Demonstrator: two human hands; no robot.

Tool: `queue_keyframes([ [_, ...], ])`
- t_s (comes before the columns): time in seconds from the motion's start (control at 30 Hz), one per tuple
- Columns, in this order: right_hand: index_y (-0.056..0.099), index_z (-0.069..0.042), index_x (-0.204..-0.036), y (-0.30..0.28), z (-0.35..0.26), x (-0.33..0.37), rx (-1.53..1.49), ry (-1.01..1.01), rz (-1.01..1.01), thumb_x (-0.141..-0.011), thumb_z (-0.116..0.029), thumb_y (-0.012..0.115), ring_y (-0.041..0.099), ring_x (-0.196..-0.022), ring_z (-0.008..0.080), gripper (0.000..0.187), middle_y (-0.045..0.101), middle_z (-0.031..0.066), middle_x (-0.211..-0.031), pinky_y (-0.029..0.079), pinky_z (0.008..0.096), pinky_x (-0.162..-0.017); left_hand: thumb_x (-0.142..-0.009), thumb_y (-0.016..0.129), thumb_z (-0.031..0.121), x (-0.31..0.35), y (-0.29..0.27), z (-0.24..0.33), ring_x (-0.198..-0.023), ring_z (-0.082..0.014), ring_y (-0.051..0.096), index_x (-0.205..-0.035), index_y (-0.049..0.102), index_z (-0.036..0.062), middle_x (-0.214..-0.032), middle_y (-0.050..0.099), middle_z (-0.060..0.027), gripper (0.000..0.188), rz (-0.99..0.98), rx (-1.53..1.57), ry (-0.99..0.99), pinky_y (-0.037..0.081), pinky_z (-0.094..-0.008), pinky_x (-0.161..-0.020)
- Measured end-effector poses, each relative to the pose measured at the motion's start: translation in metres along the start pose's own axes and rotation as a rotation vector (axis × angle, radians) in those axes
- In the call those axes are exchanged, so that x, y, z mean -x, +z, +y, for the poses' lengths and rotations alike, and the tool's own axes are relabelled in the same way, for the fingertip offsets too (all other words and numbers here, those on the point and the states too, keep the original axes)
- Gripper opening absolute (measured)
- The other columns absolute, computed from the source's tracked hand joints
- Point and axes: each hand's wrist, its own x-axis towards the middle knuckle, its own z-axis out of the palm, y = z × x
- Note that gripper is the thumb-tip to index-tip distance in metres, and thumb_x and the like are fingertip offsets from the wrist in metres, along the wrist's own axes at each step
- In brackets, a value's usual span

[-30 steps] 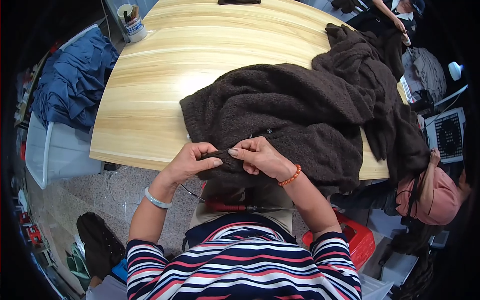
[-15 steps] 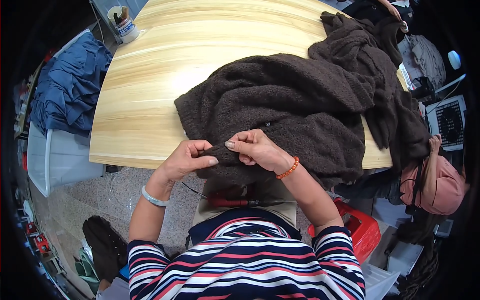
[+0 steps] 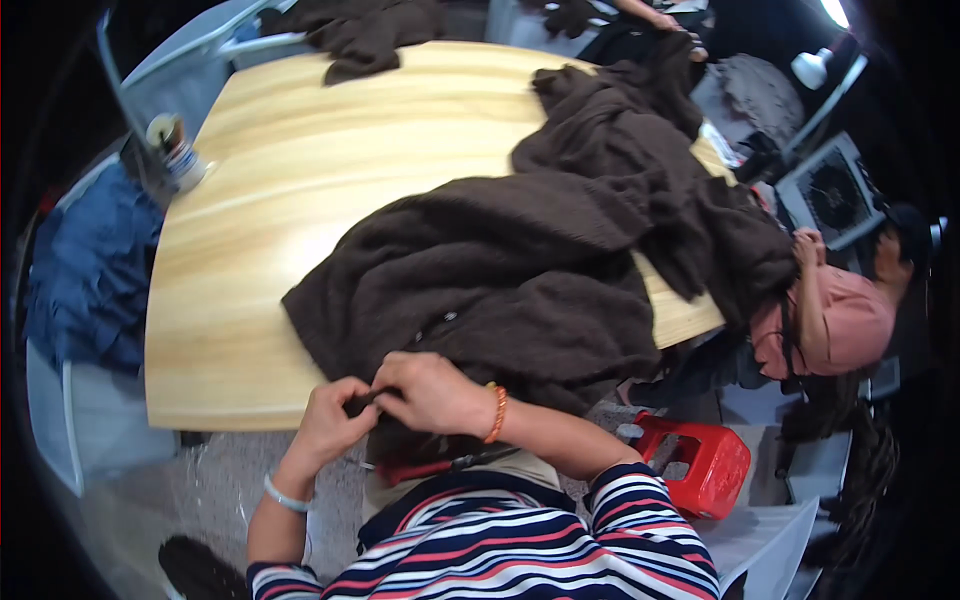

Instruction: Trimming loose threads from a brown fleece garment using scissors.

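A dark brown knitted garment (image 3: 480, 250) lies in folds over the table's near edge, with its lower part hanging toward my lap. My left hand (image 3: 335, 420) is closed, pinching a bit of the garment's edge between thumb and fingers. Right beside it, my right hand (image 3: 435, 393) grips the same edge, its fingertips close to the left ones. A small shiny dark spot (image 3: 450, 317), perhaps a button, shows on the knit above my right hand. Across my lap lies a red-handled tool (image 3: 420, 470), partly covered by the garment and my arm.
More brown knitwear (image 3: 620, 130) spreads to the table's (image 3: 270, 180) far right. At left are a white cup of tools (image 3: 180, 160) and blue cloth (image 3: 90, 270) in a pale bin. A red plastic stool (image 3: 710, 465) stands right, near a person in pink (image 3: 835, 320).
The view has shifted, so the table's far side shows more. My hands have drawn together at the garment's edge, the right one now touching or nearly touching the left.
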Motion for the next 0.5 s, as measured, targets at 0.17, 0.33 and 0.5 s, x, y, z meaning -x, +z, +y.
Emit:
queue_keyframes([
  [0.17, 0.064, 0.000, -0.088, 0.002, -0.008, 0.007, -0.047, -0.036, -0.101, -0.079, -0.010, 0.065, 0.063, -0.087, 0.0375, 0.013, 0.060, 0.0174, -0.090, 0.052, 0.0440, -0.077, -0.065, 0.072, 0.012, 0.002, 0.007, -0.005, -0.077, -0.0320, 0.057, -0.078, 0.064, 0.0035, -0.074, 0.062, -0.0121, 0.018, 0.026, -0.403, 0.189, 0.042, -0.0387, -0.074],
  [0.33, 0.062, 0.002, -0.092, 0.005, -0.001, 0.015, -0.103, 0.004, -0.093, -0.081, -0.009, 0.065, 0.061, -0.092, 0.0384, 0.016, 0.061, 0.0195, -0.093, 0.049, 0.0437, -0.084, -0.064, 0.072, 0.011, 0.001, 0.011, -0.006, -0.076, -0.0309, 0.057, -0.077, 0.064, 0.0026, -0.073, 0.062, -0.0131, 0.018, 0.053, -0.407, 0.248, 0.043, -0.0382, -0.074],
  [0.5, 0.062, 0.001, -0.092, 0.016, 0.001, 0.013, -0.044, -0.013, -0.103, -0.080, -0.006, 0.065, 0.062, -0.092, 0.0373, 0.015, 0.062, 0.0197, -0.094, 0.051, 0.0437, -0.081, -0.062, 0.071, 0.012, 0.014, 0.005, -0.017, -0.076, -0.0324, 0.058, -0.079, 0.065, 0.0020, -0.076, 0.062, -0.0145, 0.020, 0.112, -0.376, 0.186, 0.044, -0.0393, -0.071],
])
